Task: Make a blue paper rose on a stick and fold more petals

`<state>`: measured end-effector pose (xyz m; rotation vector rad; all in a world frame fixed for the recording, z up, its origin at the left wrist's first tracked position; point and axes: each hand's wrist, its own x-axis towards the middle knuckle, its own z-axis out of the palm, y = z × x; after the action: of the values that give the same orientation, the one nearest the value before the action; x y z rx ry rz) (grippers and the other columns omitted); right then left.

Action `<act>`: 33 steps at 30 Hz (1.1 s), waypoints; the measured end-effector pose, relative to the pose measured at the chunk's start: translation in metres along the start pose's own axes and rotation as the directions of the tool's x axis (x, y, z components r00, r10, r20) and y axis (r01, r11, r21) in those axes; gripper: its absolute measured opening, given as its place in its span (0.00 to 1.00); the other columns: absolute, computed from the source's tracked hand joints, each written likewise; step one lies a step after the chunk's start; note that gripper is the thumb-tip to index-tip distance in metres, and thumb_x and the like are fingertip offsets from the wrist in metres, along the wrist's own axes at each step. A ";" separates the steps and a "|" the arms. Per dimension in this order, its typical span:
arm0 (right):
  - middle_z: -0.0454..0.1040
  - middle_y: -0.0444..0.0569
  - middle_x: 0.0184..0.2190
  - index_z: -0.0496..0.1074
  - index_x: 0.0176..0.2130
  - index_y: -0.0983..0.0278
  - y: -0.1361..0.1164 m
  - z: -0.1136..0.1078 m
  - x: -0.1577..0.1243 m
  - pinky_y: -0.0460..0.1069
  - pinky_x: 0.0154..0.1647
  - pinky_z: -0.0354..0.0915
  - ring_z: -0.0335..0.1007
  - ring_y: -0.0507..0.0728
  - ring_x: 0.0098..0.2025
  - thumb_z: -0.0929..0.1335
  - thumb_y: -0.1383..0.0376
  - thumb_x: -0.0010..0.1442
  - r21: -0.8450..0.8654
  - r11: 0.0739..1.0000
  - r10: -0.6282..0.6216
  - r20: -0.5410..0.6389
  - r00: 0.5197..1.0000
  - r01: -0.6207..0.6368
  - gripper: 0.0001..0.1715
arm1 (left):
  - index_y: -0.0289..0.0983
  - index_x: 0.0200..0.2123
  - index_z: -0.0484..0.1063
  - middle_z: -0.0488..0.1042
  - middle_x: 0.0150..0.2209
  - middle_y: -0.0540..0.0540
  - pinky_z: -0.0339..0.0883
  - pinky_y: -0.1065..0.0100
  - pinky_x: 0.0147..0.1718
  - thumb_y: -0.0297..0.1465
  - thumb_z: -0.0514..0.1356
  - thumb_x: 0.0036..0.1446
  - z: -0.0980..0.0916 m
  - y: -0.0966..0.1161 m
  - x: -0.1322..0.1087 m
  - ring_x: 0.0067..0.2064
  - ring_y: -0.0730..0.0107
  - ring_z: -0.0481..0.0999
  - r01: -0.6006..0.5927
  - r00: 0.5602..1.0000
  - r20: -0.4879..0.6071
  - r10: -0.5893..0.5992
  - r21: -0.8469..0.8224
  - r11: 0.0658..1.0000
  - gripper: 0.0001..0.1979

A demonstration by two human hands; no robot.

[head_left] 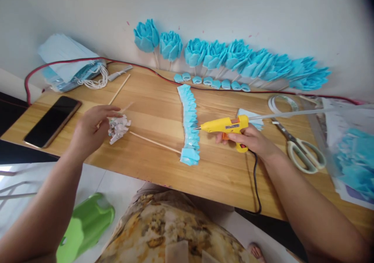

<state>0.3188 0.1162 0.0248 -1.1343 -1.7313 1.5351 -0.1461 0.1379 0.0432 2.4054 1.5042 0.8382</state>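
Observation:
My right hand (251,140) is closed around a yellow glue gun (226,126), its nozzle pointing left at a row of folded blue petals (189,124) laid across the wooden table (154,99). My left hand (92,128) hovers over the table with fingers curled toward a crumpled white paper wad (118,128); whether it holds the wad or a thin stick is unclear. A wooden skewer (154,142) lies between the wad and the petal row.
Finished blue paper flowers (233,58) lean on the wall, small blue rolls (213,82) below them. Phone (52,120) and stacked face masks (71,62) at left. Scissors (300,148), tape roll (282,103) and a bag of blue pieces (355,157) at right. Green stool (84,226) below.

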 end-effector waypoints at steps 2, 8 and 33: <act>0.82 0.50 0.36 0.82 0.38 0.60 0.001 0.000 0.000 0.50 0.37 0.73 0.76 0.55 0.34 0.71 0.50 0.61 -0.001 1.000 -0.007 0.002 1.000 0.007 0.18 | 0.33 0.45 0.77 0.80 0.50 0.39 0.68 0.57 0.55 0.23 0.50 0.59 0.001 -0.001 0.004 0.53 0.60 0.78 0.030 0.999 -0.039 -0.027 0.063 0.998 0.18; 0.83 0.49 0.37 0.82 0.38 0.58 0.002 0.002 0.001 0.48 0.37 0.72 0.76 0.54 0.34 0.71 0.50 0.61 0.013 1.000 -0.008 0.003 1.000 0.008 0.16 | 0.31 0.54 0.77 0.82 0.44 0.40 0.71 0.58 0.47 0.26 0.49 0.58 0.012 -0.010 0.009 0.43 0.59 0.80 0.042 0.997 0.059 -0.055 0.201 0.979 0.25; 0.83 0.51 0.37 0.82 0.38 0.62 -0.001 0.002 0.003 0.49 0.36 0.71 0.76 0.55 0.33 0.71 0.46 0.60 -0.056 0.998 -0.005 0.001 1.000 0.005 0.23 | 0.32 0.46 0.77 0.76 0.39 0.37 0.60 0.63 0.33 0.39 0.50 0.63 -0.008 -0.029 0.078 0.33 0.62 0.66 0.360 0.787 0.148 -0.599 0.679 0.640 0.22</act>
<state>0.3157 0.1178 0.0247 -1.1563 -1.7859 1.4927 -0.1472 0.2190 0.0653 2.1012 2.3573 -0.2799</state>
